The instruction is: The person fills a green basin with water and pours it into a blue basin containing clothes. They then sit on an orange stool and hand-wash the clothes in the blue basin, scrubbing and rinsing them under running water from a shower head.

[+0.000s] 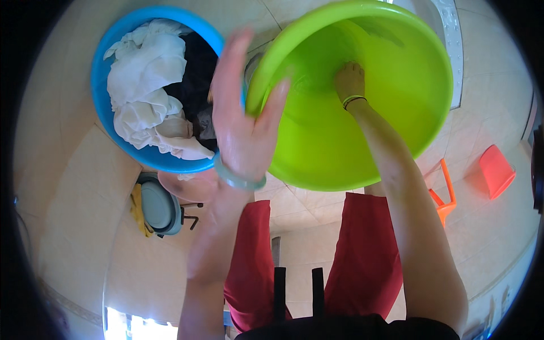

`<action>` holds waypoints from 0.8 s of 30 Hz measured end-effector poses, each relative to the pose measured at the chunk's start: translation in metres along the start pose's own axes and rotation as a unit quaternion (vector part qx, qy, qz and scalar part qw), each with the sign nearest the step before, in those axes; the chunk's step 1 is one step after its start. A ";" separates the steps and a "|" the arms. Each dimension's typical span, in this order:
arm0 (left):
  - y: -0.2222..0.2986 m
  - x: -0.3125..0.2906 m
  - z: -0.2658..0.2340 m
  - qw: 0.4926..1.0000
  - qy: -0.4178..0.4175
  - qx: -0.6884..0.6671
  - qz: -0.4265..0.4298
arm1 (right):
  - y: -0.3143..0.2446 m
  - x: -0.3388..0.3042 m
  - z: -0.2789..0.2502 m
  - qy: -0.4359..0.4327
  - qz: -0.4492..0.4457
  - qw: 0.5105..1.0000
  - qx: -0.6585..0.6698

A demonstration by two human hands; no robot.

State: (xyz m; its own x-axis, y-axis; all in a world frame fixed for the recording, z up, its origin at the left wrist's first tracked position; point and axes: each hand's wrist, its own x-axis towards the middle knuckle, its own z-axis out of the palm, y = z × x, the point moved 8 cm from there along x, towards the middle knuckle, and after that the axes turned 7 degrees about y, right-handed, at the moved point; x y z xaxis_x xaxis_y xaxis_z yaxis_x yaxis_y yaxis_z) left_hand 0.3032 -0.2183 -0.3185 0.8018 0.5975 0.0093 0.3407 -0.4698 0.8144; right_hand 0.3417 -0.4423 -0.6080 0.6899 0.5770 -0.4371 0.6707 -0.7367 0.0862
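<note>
My left hand (246,124), smeared by motion, is raised between the two basins with fingers stretched out and thumb apart. It is open and holds nothing; a pale green bangle (239,177) circles the wrist. Down inside the large lime-green basin (306,164) is my right hand (349,82), with a thin yellowish and dark band on its wrist. Its fingers bend down out of sight, so I cannot tell whether they grip anything. Faint ripples near it look like shallow water. Left of my left hand, a blue basin (105,122) holds crumpled white cloth (147,73) and dark cloth (195,68).
A pink basin (184,190) sits below the blue one, beside a grey rounded object (158,204) with yellow cloth (137,209). On the tiled floor at right are an orange plastic piece (445,195) and a coral-red container (497,171). A white textured fixture (453,56) borders the green basin.
</note>
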 end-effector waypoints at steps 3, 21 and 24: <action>-0.055 -0.102 -0.004 0.939 0.055 -0.164 -0.298 | 0.009 -0.004 0.013 0.009 0.038 0.999 0.037; -0.028 -0.059 -0.018 0.941 0.112 -0.159 -0.277 | -0.096 -0.161 -0.189 -0.162 -0.153 0.890 0.399; 0.006 -0.043 -0.021 0.981 0.041 -0.073 -0.175 | -0.026 -0.145 -0.106 -0.170 -0.234 0.945 0.153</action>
State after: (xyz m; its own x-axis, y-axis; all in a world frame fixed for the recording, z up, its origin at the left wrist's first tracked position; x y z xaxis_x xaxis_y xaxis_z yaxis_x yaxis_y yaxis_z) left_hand 0.2604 -0.2332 -0.3017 0.6046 0.7583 -0.2437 0.5087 -0.1321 0.8507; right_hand 0.2533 -0.4689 -0.4518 0.1741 0.7563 -0.6306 0.7350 -0.5260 -0.4279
